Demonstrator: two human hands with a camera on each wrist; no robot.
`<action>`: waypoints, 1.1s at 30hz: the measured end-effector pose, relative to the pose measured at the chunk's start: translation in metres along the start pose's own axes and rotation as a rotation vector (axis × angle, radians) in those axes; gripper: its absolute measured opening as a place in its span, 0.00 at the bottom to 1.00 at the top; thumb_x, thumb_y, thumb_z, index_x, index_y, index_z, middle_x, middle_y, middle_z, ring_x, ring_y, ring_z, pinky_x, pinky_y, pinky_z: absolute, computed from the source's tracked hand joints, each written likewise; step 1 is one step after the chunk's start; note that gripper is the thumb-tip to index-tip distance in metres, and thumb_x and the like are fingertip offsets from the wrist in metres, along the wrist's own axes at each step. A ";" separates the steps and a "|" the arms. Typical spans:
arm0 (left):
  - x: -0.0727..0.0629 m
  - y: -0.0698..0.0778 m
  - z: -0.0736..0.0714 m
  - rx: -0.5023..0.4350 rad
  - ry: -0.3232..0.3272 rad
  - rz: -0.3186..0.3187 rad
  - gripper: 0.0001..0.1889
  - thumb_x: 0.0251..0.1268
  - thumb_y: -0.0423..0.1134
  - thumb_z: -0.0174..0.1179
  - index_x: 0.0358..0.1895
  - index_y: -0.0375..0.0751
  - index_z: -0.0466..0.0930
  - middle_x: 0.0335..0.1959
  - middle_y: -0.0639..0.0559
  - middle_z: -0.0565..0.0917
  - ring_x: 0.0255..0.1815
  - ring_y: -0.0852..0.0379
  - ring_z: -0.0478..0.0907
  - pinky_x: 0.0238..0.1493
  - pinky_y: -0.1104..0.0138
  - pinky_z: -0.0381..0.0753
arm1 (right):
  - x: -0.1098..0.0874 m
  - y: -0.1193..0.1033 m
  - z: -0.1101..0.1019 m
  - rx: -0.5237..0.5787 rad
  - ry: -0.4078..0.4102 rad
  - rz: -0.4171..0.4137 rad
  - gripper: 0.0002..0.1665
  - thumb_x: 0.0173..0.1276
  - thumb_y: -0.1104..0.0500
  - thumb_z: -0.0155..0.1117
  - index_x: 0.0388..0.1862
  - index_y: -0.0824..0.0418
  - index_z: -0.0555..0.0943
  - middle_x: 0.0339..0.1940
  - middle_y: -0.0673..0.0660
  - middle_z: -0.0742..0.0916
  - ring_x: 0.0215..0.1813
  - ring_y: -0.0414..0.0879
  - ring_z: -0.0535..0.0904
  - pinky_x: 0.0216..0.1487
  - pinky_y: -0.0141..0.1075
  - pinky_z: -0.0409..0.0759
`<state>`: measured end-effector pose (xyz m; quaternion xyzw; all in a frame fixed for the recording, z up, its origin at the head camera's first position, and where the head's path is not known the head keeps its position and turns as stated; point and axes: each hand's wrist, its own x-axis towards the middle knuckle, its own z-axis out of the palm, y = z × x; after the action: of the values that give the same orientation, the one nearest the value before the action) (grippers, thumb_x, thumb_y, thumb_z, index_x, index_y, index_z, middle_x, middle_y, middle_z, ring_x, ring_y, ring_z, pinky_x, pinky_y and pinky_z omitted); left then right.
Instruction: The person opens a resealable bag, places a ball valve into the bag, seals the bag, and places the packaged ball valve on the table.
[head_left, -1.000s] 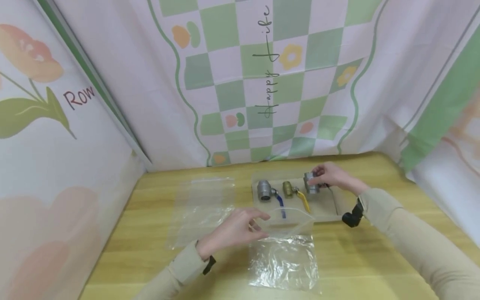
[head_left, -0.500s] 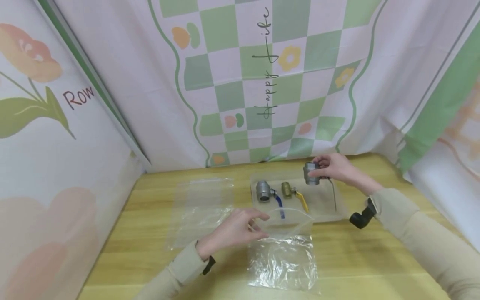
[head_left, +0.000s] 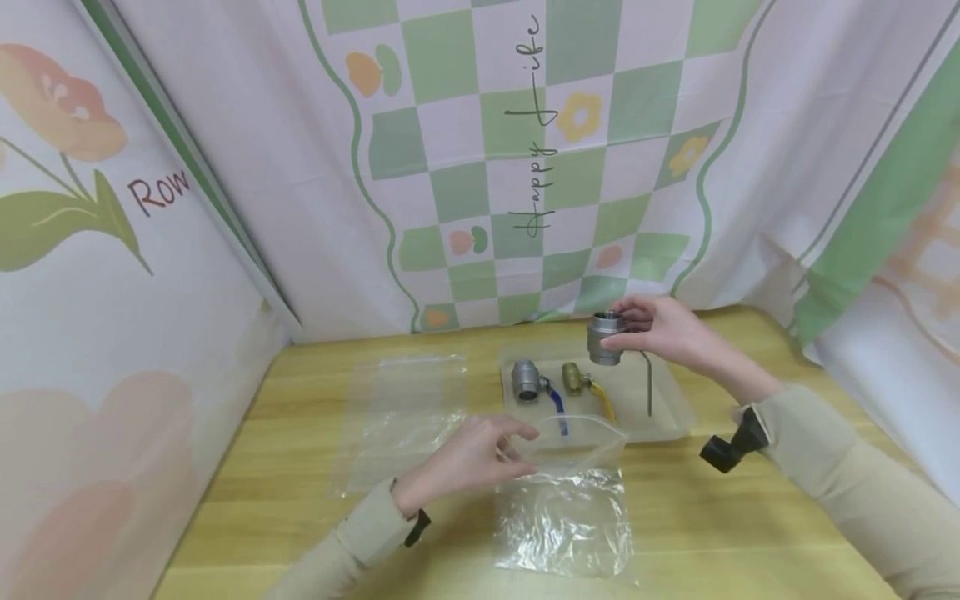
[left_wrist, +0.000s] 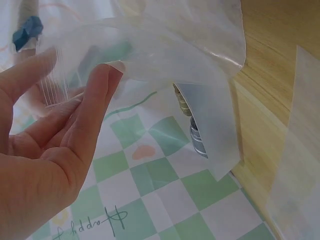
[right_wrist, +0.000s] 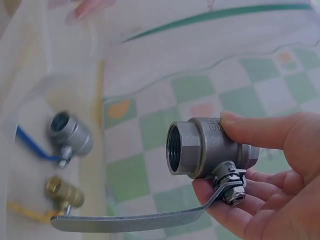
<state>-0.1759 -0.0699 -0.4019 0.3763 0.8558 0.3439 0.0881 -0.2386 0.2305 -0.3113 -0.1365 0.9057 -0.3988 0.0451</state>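
A steel ball valve (head_left: 600, 343) with a long bare-metal lever is up above the tray, gripped by my right hand (head_left: 671, 337). The right wrist view shows the thumb on the valve body (right_wrist: 205, 145) and fingers beneath it, the lever reaching left. My left hand (head_left: 468, 458) holds the rim of a clear zip bag (head_left: 562, 529), whose mouth gapes toward the tray. In the left wrist view, film lies across a fingertip (left_wrist: 112, 70) and the ribbed zip strip runs by the thumb; the exact hold is partly blurred by the plastic.
A shallow translucent tray (head_left: 667, 429) holds a steel valve with a blue lever (head_left: 527, 382) and a brass valve with a yellow lever (head_left: 572, 379). Flat clear bags (head_left: 397, 417) lie to the left on the wooden table (head_left: 247, 467). Printed curtains (head_left: 480, 275) stand behind.
My right hand has lifted the steel ball valve off the tray and shifted it slightly left, its lever now hanging down. The left hand and zip bag have stayed in place.
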 end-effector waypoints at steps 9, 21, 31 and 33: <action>0.000 0.001 -0.001 -0.012 -0.005 -0.013 0.22 0.59 0.36 0.70 0.57 0.36 0.80 0.56 0.41 0.85 0.36 0.64 0.88 0.35 0.86 0.81 | -0.014 -0.027 0.004 0.003 0.011 -0.038 0.37 0.62 0.50 0.74 0.64 0.66 0.72 0.63 0.68 0.82 0.67 0.62 0.77 0.68 0.55 0.77; 0.001 0.004 -0.003 0.015 -0.007 0.000 0.22 0.59 0.37 0.70 0.57 0.37 0.80 0.55 0.42 0.85 0.35 0.66 0.88 0.35 0.86 0.81 | -0.039 -0.063 0.017 0.064 0.020 -0.181 0.33 0.59 0.56 0.76 0.60 0.66 0.75 0.57 0.64 0.85 0.62 0.57 0.81 0.60 0.39 0.85; 0.001 0.006 -0.004 0.011 -0.006 0.012 0.22 0.60 0.38 0.69 0.58 0.37 0.80 0.56 0.42 0.85 0.36 0.65 0.88 0.36 0.86 0.81 | -0.051 -0.080 0.031 0.139 -0.047 -0.280 0.30 0.58 0.58 0.77 0.57 0.63 0.75 0.52 0.59 0.87 0.58 0.52 0.84 0.51 0.27 0.86; 0.001 0.007 -0.005 0.002 -0.004 0.009 0.23 0.60 0.39 0.69 0.58 0.37 0.79 0.56 0.42 0.85 0.36 0.66 0.87 0.36 0.85 0.81 | -0.051 -0.080 0.034 0.134 -0.055 -0.293 0.31 0.57 0.57 0.77 0.57 0.63 0.76 0.51 0.59 0.87 0.58 0.53 0.84 0.51 0.29 0.87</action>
<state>-0.1749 -0.0684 -0.3936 0.3809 0.8543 0.3427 0.0877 -0.1663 0.1694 -0.2774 -0.2749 0.8457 -0.4569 0.0203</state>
